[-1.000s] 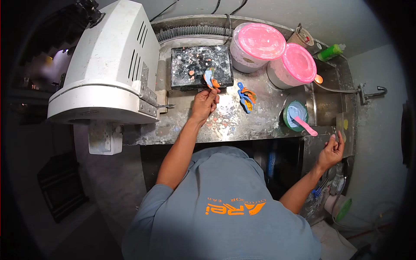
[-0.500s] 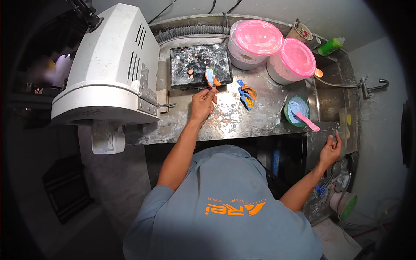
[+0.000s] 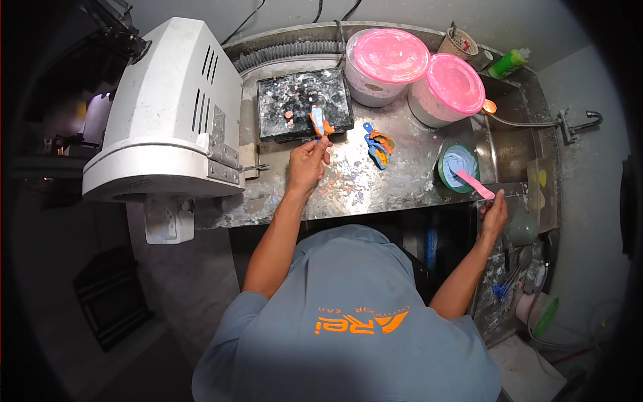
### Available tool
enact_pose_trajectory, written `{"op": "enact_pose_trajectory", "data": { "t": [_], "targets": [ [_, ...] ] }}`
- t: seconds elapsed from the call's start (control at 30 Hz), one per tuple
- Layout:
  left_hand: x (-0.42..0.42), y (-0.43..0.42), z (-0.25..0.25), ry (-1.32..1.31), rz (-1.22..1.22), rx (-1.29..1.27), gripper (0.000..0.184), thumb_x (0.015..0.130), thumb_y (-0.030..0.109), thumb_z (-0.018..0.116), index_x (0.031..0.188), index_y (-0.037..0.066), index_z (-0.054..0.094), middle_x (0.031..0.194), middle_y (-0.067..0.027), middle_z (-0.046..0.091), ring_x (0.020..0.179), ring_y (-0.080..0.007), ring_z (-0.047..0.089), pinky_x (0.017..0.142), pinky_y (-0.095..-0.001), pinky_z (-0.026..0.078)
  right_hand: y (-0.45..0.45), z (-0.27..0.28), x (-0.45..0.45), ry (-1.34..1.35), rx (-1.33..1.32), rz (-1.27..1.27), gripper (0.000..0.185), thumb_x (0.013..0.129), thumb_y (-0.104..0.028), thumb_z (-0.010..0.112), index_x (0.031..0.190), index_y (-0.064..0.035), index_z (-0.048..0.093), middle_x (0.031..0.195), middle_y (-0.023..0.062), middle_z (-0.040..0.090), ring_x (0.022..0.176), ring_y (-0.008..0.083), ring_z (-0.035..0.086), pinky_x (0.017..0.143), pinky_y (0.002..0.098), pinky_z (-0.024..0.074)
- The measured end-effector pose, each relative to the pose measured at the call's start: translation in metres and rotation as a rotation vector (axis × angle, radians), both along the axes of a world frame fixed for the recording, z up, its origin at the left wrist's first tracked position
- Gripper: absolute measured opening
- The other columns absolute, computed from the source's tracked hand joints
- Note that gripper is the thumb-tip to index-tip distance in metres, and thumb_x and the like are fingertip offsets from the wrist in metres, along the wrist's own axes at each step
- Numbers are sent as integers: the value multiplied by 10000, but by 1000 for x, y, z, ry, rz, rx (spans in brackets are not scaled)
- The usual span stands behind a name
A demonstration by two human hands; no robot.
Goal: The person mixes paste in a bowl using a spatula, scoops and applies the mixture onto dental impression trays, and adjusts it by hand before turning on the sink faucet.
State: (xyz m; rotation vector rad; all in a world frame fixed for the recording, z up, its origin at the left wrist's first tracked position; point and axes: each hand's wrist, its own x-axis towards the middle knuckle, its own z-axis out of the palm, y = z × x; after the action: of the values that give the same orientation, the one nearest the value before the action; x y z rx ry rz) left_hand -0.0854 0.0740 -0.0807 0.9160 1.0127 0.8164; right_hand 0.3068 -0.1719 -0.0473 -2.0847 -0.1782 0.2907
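My left hand (image 3: 309,164) pinches the handle of a dental impression tray (image 3: 319,123) filled with orange impression material. Pale blue plaster lies in it. The tray is over the black, plaster-spattered platform (image 3: 278,107); whether it touches is unclear. My right hand (image 3: 494,218) has its fingers apart at the handle end of a pink spatula (image 3: 474,183), with no firm grip visible. The spatula leans in a green mixing bowl (image 3: 445,175) of pale blue plaster (image 3: 459,161). A second impression tray (image 3: 380,147), blue with orange material, lies on the counter between my hands.
Two pink-lidded tubs (image 3: 392,57) stand at the back, beside a wicker basket (image 3: 459,43) and a green bottle (image 3: 509,63). A white machine (image 3: 167,100) is at left. The steel sink (image 3: 512,127) and tap (image 3: 569,127) are at right. Crumbs litter the counter (image 3: 348,194).
My right hand has moved left and up to the spatula's handle end. My left hand keeps the impression tray over the black platform. The whole view has shifted slightly.
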Motion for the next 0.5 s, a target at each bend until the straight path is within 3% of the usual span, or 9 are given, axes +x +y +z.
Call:
{"op": "enact_pose_trajectory", "data": {
  "t": [0.1,0.23,0.3,0.37,0.43,0.47,0.5],
  "targets": [
    [0,1,1,10,13,1,352,996,326,635,1018,-21,688,640,-10,552,380,-25,370,356,-206,254,5,-8,-2,113,156,-5,545,999,-539,516,1117,-25,657,747,21,563,544,91,502,461,224,337],
    [-1,1,4,36,19,-20,353,1001,321,627,1020,-26,686,639,-10,554,378,-25,368,357,-207,244,21,2,-25,252,569,-74,608,1023,-562,434,1172,-3,619,723,19,572,517,78,491,445,196,341],
    [0,1,4,60,23,-17,352,1004,321,621,1020,-26,685,641,-11,555,379,-24,368,357,-208,243,23,-3,-25,237,563,2,505,1012,-470,540,1221,-14,601,717,14,574,535,65,497,453,187,347],
    [1,1,3,53,18,-11,347,1007,314,617,1019,-26,684,644,-14,560,378,-23,369,358,-203,244,24,-19,-27,-54,394,192,369,955,-317,681,1151,-7,651,728,27,620,572,98,552,498,236,426],
    [0,-1,0,55,13,6,341,1010,311,614,1020,-23,685,646,-14,563,385,-20,375,361,-198,248,33,-17,-35,-384,125,239,218,895,-175,747,1003,6,694,755,55,676,654,134,613,594,316,500],
    [0,-2,0,56,13,8,339,1010,309,614,1020,-22,685,646,-13,563,388,-18,377,361,-197,249,35,-8,-43,-445,90,221,203,906,-189,728,883,11,698,808,106,718,729,215,677,684,385,524],
    [-1,-2,1,57,18,12,337,1011,308,613,1021,-21,685,646,-12,564,390,-17,379,362,-196,250,35,1,-48,-526,56,227,199,908,-191,724,888,5,697,811,117,717,737,239,683,683,389,523]
  ]
}}
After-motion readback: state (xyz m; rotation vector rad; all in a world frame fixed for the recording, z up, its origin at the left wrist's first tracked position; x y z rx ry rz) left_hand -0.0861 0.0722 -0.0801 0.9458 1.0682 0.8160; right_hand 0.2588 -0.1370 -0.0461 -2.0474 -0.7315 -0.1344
